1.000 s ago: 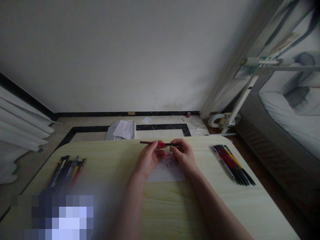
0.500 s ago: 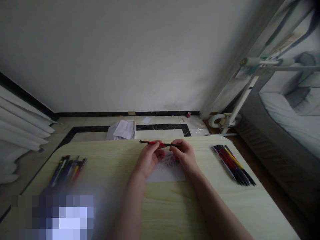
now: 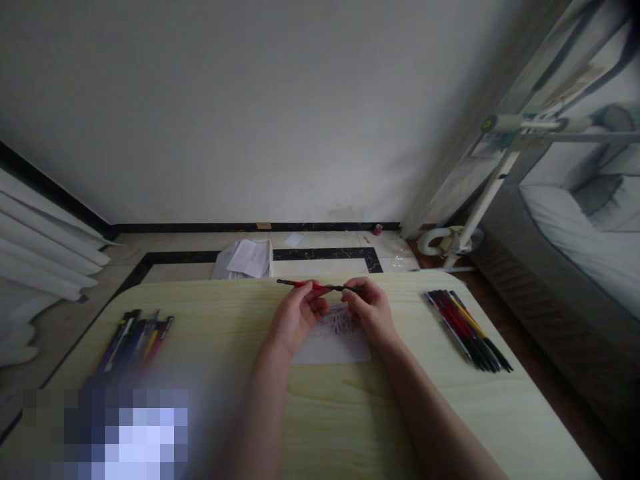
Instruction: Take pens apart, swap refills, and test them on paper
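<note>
A slim red-and-black pen (image 3: 324, 288) lies level between my two hands, above the far part of the table. My left hand (image 3: 295, 320) is closed on its red barrel, thumb and fingers pinching it, and the dark end sticks out to the left. At the other end, my right hand (image 3: 369, 310) pinches the black part. Whether that part is a separate cap cannot be made out. Beneath both hands a white paper sheet (image 3: 327, 350) lies on the table, covered with short dark and reddish strokes and partly hidden by the fingers.
On the pale wooden table (image 3: 345, 413), a row of several red, black and yellow pens (image 3: 465, 327) lies at right. Another group of pens (image 3: 137, 340) is at left, beside a blurred patch. Papers in a box (image 3: 250, 259) stand on the floor beyond the table.
Both hands hold the pen almost in the same place. The left hand and the pen's left end have shifted very slightly left.
</note>
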`<state>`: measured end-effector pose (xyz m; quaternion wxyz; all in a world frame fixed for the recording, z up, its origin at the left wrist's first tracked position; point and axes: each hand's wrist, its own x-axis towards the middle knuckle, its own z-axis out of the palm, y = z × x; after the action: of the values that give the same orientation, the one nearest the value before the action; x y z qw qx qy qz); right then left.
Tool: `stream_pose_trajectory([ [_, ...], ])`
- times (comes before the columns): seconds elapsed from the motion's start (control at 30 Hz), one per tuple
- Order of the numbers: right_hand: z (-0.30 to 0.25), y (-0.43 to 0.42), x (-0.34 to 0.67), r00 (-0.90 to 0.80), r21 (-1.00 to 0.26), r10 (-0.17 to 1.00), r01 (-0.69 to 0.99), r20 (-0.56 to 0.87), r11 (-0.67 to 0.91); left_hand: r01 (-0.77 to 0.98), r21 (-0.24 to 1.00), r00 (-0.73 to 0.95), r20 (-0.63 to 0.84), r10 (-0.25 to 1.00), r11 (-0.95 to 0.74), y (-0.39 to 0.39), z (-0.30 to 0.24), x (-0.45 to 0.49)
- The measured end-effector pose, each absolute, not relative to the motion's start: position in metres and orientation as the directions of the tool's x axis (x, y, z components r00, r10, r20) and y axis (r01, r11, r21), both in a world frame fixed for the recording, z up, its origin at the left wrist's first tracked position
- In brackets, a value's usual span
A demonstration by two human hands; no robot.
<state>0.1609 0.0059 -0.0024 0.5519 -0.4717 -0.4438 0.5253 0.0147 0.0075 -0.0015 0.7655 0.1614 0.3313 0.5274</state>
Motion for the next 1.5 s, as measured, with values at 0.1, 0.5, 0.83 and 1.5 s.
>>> stream_pose_trajectory([
  [0.1, -0.0026, 0.0061, 0.1605, 0.060, -0.985, 0.998, -0.173, -0.010, 0.001, -0.712, 0.588, 0.228, -0.323, 0.919, 0.383, 0.0083, -0.0038, 0.0134],
  [0.5, -0.0064, 0.0071, 0.1621, 0.092, -0.987, 0.996, -0.161, -0.018, -0.003, -0.744, 0.553, 0.216, -0.330, 0.919, 0.374, 0.0104, -0.0029, 0.0124],
  [0.83, -0.0054, 0.0072, 0.1613, 0.092, -0.985, 0.996, -0.175, -0.017, -0.001, -0.748, 0.544, 0.226, -0.330, 0.917, 0.380, 0.0101, -0.0044, 0.0122],
  [1.5, -0.0069, 0.0067, 0.1614, 0.091, -0.987, 0.996, -0.163, -0.021, -0.006, -0.750, 0.543, 0.218, -0.335, 0.916, 0.377, 0.0104, -0.0062, 0.0128],
])
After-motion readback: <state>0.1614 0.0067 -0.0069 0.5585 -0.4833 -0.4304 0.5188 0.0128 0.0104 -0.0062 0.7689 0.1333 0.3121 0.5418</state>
